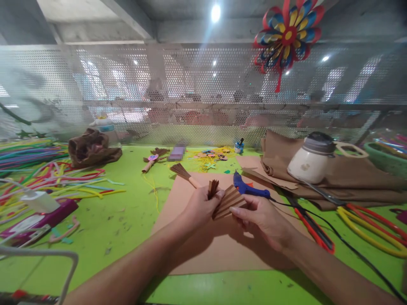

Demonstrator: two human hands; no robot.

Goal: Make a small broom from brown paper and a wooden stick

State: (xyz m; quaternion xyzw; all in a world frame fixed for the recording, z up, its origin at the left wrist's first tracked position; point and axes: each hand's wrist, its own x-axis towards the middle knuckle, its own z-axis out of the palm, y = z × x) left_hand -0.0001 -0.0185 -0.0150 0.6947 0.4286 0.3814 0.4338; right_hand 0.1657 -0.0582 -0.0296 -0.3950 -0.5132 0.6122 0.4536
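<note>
My left hand [202, 205] is closed on a piece of pleated brown paper [229, 202], whose folds fan out to the right. A tighter bunch of its folds stands up between thumb and fingers. My right hand [265, 216] pinches the fan's right edge. Both hands are above a tan paper sheet [181, 237]. Just behind my left hand is a tan paper stick [194, 182] with another pleated brown fan [180, 170] at its far end; whether that hand also grips it I cannot tell. A blue glue gun [249, 187] lies beyond my right hand.
A red utility knife [314, 231] and large scissors [365, 222] lie on the right, with a black cord between them. Folded brown sheets [356, 173] bear a white jar [310, 163]. Colourful strips [85, 178] and a purple-and-white device [38, 220] cover the left of the green table [124, 237].
</note>
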